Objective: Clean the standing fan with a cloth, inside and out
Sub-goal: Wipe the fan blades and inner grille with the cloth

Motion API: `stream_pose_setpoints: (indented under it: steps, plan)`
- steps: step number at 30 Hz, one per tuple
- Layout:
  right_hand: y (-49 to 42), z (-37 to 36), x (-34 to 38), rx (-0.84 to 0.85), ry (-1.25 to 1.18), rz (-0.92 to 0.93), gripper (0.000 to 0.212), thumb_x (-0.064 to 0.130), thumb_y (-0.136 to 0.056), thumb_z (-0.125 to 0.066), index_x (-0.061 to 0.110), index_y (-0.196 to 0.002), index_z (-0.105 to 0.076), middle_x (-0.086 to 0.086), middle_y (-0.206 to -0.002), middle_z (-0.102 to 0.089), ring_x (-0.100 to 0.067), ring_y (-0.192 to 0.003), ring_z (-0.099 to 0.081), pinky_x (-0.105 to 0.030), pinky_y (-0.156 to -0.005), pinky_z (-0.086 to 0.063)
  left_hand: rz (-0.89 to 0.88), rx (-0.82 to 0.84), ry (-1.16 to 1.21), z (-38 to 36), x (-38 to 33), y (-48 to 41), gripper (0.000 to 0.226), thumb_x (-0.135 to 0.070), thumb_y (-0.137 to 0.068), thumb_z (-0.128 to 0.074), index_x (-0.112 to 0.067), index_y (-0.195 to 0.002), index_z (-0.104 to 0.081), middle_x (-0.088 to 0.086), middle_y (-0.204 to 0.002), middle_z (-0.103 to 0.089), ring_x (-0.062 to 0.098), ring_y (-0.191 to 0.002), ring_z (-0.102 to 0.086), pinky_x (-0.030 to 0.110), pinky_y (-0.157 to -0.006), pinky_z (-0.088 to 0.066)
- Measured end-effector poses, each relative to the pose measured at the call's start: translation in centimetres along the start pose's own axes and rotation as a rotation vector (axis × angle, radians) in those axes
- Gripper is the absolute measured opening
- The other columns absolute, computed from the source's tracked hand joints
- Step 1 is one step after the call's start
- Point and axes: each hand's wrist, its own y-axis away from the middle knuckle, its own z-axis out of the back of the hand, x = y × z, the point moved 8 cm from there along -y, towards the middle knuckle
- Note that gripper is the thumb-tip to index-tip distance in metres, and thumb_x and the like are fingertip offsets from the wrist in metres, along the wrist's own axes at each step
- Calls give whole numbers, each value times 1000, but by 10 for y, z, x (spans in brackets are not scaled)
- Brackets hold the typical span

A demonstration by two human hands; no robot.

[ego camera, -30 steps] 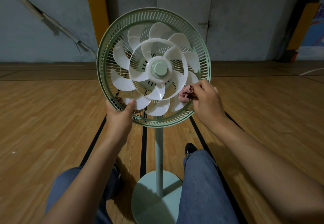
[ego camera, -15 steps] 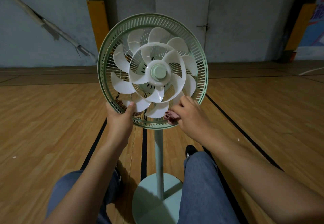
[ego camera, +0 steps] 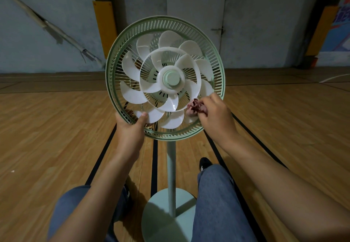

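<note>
Blades (ego camera: pixel 171 74) may spin or snap: right hand (ego camera: pixel 216 116) pinches cloth (ego camera: pixel 194 107) at four o'clock, left hand (ego camera: pixel 132 128) grips grille (ego camera: pixel 220 74) at seven.

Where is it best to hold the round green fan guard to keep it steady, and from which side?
Take the round green plastic fan guard at its lower-left rim from below, where the left hand grips now: thumb over the edge, clear of the white blades.

Left hand (ego camera: pixel 130 128) gripping, thumb up — right hand (ego camera: pixel 216 116) fingers pinched.
</note>
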Motion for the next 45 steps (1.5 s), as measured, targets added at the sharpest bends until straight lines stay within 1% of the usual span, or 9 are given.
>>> stream_pose_setpoints:
  steps: [7,12,17,24,27,30,33,38,45]
  plan:
    - [6,-23,15,-35,-105,-20,15,1,-93,-69,3,-108,-70,-6,-104,-58,-21,-87,-60,-42,-73,-58,29,-6,19,1,2,-1,52,-27,-101,-75,-43,-140,-44,1,-133,-65,30,-122,-68,62,-105,-57]
    - [9,-34,21,-30,-156,-14,7,-1,-92,-71,0,-99,-73,-5,-97,-59,-20,-85,-59,-42,-70,-57,39,-24,27,2,1,-1,52,-26,-103,-72,-40,-144,-43,2,-136,-62,33,-124,-67,64,-106,-56]
    - [12,-36,25,-10,-181,13,14,5,-94,-74,6,-107,-78,-1,-95,-58,-18,-85,-58,-38,-69,-55,27,-29,49,2,-4,3,58,-33,-104,-71,-34,-154,-40,2,-142,-60,31,-127,-66,65,-107,-55]
    - [20,-43,28,-2,-150,10,13,5,-94,-71,6,-107,-74,-1,-96,-55,-19,-84,-57,-38,-66,-54,4,29,43,0,-9,10,65,-40,-95,-82,-32,-146,-43,-1,-136,-69,26,-121,-73,60,-102,-60]
    - [33,-49,37,-14,-143,8,22,4,-92,-71,6,-113,-73,-2,-98,-55,-20,-84,-58,-38,-65,-55,4,60,47,-6,-5,13,74,-32,-90,-88,-30,-148,-43,1,-139,-68,27,-125,-71,59,-104,-59]
    - [43,-57,51,-7,-122,32,29,4,-89,-71,8,-117,-74,-3,-99,-57,-21,-87,-59,-32,-65,-50,32,50,61,-11,6,18,62,-18,-96,-81,-25,-146,-45,5,-136,-70,29,-123,-72,60,-106,-58]
    - [47,-59,55,-9,-101,30,29,6,-88,-69,10,-116,-73,-3,-98,-56,-22,-87,-58,-35,-66,-52,71,30,107,-14,13,21,53,-12,-101,-74,-16,-147,-49,11,-135,-71,32,-123,-71,62,-107,-57]
    - [50,-58,53,-13,-113,29,30,10,-89,-66,11,-118,-73,-1,-99,-55,-20,-86,-58,-35,-69,-54,95,109,118,-22,16,28,64,-12,-98,-78,0,-152,-46,25,-139,-67,43,-125,-70,66,-107,-55]
    - [51,-53,55,48,-94,79,37,1,-85,-69,10,-121,-71,-5,-103,-53,-21,-88,-56,-39,-69,-55,112,67,96,-21,17,29,54,-19,-103,-73,-4,-150,-50,21,-136,-69,40,-123,-71,64,-107,-56]
